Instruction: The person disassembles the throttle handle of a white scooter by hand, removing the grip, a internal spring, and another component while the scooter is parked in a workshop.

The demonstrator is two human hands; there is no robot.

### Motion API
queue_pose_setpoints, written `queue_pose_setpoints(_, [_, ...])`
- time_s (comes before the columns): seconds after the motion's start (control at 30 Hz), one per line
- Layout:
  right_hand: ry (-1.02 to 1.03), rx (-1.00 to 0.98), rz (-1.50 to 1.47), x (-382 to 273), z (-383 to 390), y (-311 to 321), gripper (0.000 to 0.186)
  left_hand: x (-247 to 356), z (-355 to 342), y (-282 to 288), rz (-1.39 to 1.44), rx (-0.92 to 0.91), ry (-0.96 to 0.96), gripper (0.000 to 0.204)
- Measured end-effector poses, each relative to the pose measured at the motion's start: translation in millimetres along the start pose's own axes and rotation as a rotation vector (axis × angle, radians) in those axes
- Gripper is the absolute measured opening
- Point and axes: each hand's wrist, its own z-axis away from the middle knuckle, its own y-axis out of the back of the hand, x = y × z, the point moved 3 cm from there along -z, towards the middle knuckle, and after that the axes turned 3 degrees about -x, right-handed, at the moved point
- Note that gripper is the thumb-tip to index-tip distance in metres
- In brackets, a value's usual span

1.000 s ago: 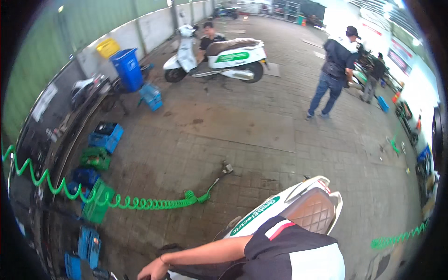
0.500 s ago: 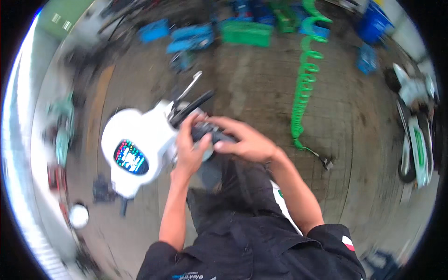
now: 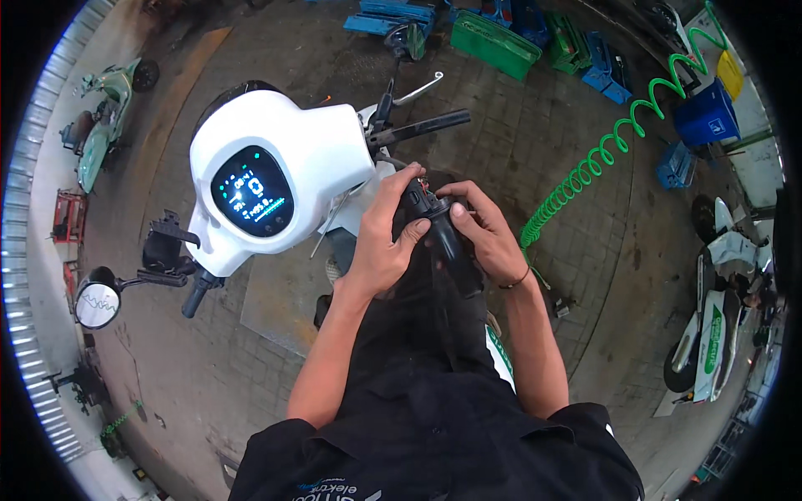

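Note:
A black throttle grip [image 3: 456, 255] with its switch housing is off the handlebar, in front of my body. My left hand [image 3: 386, 242] pinches the housing end, where small coloured wires show. Closed round the collar of the grip, my right hand [image 3: 489, 230] holds it from the other side, thumb on top. The grip's rubber end points toward me and to the right. Beyond my hands, the bare black handlebar end [image 3: 430, 127] sticks out from a white scooter [image 3: 317, 146]. A silver brake lever [image 3: 422, 88] lies past it. The scooter's dash display [image 3: 252, 192] is lit.
A round mirror [image 3: 98, 305] and the other handlebar grip [image 3: 200, 292] are at left. A green coiled air hose [image 3: 585, 171] hangs at right. Green [image 3: 497, 43] and blue [image 3: 388, 18] toolboxes stand at the back. Another scooter [image 3: 710, 317] is far right.
The view has turned and steadied, so the scooter sits higher in the picture. The throttle grip now points toward me instead of sideways, with both hands still on it.

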Motion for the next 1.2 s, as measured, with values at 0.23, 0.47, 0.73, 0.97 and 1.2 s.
queue_pose_setpoints(0.23, [0.165,0.074,0.258,7,-11,-6,0.038,-7,5,8,0.127,0.039,0.059,0.06])
queue_pose_setpoints(0.47, [0.193,0.048,0.282,7,-12,-4,0.036,-7,5,11,0.125,0.023,0.043,0.06])
queue_pose_setpoints(0.73, [0.122,-0.004,-0.023,15,-14,-1,0.026,1,0,2,-0.022,0.043,-0.009,0.061])
queue_pose_setpoints(0.97, [0.01,0.041,0.005,-7,-16,8,0.029,4,-13,-15,-0.25,0.1,-0.06,0.063])
queue_pose_setpoints(1.2, [-0.036,0.063,0.131,-8,-26,35,0.032,-2,-12,-25,-0.166,0.233,-0.018,0.059])
